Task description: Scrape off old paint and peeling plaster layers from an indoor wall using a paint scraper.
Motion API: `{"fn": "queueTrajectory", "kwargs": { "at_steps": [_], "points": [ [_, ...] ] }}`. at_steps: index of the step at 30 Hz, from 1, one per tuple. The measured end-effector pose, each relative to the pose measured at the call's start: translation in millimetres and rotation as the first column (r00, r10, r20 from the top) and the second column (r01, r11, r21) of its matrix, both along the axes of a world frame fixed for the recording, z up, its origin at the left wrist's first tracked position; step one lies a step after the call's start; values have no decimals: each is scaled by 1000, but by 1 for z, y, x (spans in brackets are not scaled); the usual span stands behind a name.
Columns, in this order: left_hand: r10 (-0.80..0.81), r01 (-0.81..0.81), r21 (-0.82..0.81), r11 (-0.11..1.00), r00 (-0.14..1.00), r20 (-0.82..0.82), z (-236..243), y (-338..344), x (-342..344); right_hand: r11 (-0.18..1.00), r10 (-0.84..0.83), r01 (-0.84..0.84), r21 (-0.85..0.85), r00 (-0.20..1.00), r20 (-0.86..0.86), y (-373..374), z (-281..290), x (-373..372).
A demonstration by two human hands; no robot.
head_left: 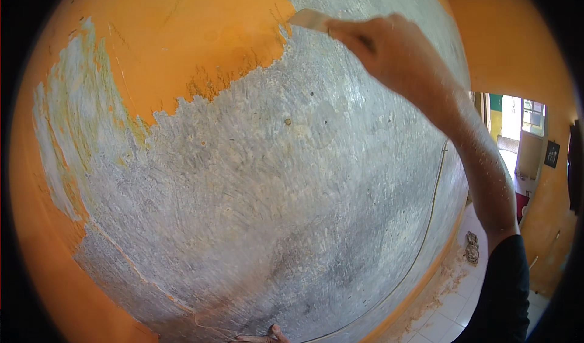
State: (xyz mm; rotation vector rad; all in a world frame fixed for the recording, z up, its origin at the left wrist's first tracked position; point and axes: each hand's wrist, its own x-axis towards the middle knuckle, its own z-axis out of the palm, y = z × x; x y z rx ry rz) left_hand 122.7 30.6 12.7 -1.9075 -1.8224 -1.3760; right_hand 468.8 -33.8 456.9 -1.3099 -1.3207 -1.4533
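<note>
1. The right hand [389, 48] is closed around a scraper [310, 20], its flat blade pointing left, high up near the wall's upper edge
2. The blade's end lies at the ragged border between orange paint [201, 33] and the bare grey wall [261, 160]
3. Only a small part of what looks like the left hand [275, 333] shows, low down by the wall's lower edge; whether it is open or closed, I cannot tell
4. Near the wall's left edge is a streaked, partly stripped patch [79, 118]
5. A thin cable [434, 209] runs down the wall's right part and curves toward its lower edge
6. On the white-tiled floor [453, 306], crumbs [437, 288] lie along the wall's foot, with a crumpled grey-brown bundle [472, 249] near them
</note>
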Motion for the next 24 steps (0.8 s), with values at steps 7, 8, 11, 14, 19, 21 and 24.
{"fn": "queueTrajectory", "kwargs": {
  "at_steps": [7, 8, 11, 14, 19, 21, 24],
  "points": [
    [2, -2, 6, 1000, 1000, 3, 0, 2, 3, 999, 34, -38, -11, 975, -221, 17, 11, -16],
    [10, -10, 6, 1000, 1000, 3, 0, 1, -1, 999, -41, 37, -27, 985, -170, 12, 0, -24],
    [14, -14, 5, 1000, 1000, 5, 0, -1, 2, 999, -36, 36, 12, 998, -44, 7, -12, -11],
    [-6, 6, 1, 1000, 1000, -6, 2, 4, 1, 999, -44, 39, -28, 980, -193, -1, 16, -9],
    [3, -3, -1, 1000, 1000, 1, 2, 4, -1, 993, -111, 113, 40, 992, -64, 10, 0, -11],
    [-12, 12, -6, 1000, 1000, 0, 0, 5, 5, 996, 5, -28, -88, 967, -256, -4, 12, -8],
    [7, -7, -6, 1000, 1000, 9, -1, 2, -1, 996, -24, 7, -88, 981, -193, 4, -6, -13]
  ]
}}
